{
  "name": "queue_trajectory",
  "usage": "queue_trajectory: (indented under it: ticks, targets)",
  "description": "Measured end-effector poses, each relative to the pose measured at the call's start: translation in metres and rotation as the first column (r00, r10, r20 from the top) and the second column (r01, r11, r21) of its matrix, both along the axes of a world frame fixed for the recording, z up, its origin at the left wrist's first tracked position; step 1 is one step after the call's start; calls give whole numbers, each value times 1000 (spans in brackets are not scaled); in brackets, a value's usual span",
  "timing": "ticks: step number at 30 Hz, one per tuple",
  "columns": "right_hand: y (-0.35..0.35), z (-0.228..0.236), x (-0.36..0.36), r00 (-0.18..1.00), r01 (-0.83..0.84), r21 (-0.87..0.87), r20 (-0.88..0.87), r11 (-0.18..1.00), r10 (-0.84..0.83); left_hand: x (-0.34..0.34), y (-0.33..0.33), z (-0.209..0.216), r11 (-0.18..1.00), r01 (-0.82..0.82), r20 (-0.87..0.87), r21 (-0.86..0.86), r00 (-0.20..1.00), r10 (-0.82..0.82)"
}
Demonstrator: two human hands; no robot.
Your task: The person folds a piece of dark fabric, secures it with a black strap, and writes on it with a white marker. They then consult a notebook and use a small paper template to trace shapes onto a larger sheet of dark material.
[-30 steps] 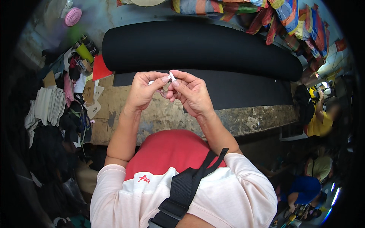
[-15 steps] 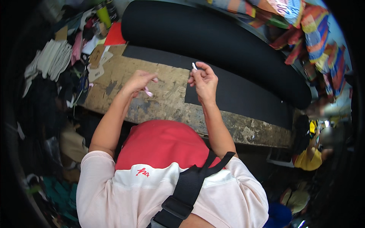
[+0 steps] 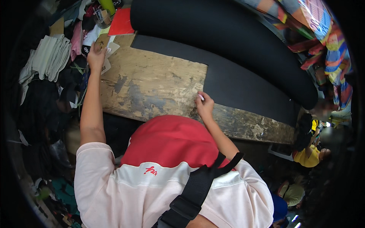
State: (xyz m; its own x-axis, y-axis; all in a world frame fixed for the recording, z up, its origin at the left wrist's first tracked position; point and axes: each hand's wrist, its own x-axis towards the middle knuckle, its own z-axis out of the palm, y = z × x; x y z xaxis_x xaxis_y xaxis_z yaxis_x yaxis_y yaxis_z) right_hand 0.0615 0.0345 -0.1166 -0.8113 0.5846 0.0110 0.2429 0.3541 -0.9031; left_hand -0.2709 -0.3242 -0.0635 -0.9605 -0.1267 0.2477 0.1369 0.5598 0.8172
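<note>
My left hand (image 3: 96, 59) reaches to the far left end of the table, over a brown cardboard piece (image 3: 102, 41). Its fingers look spread apart, and I cannot make out any grip on the card. Beside the thumb is a small whitish bit, too small to name. Close to the table's front edge, my right hand (image 3: 205, 106) pinches a short pale chalk-like stick (image 3: 201, 97) between thumb and fingers. That hand is over bare wood, just left of the corner of the black sheet material (image 3: 243, 85).
A large black roll (image 3: 220, 41) lies along the back of the worn wooden table (image 3: 152, 83). At the left are a red folder (image 3: 121, 22), pale cut cards (image 3: 113, 48) and folded light cloth (image 3: 51, 55). Colourful striped fabric (image 3: 334, 57) hangs at right; a person in yellow (image 3: 307, 156) is beyond.
My left hand has moved far left to the cardboard pieces; the pink strip it held no longer shows clearly. My right hand has come down nearer the front edge, still pinching the pale stick.
</note>
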Motion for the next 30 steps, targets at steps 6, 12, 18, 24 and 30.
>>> queue_trajectory:
  ticks: [6,12,18,24,30]
  targets:
    - [-12,-4,69,923,315,208,159,926,-350,-22,15,24,871,-12,36,-491,999,34]
    - [-38,31,164,706,250,310,590,917,-391,-1,33,58,830,423,388,-364,879,-277]
    - [-77,46,225,329,101,39,942,994,-70,20,45,90,923,382,403,42,839,-366]
    - [-128,51,245,285,253,-315,928,915,241,61,73,183,-571,790,-606,223,-347,-716]
    - [-149,68,237,286,331,-320,931,888,229,113,98,239,-929,370,-853,11,-481,-202]
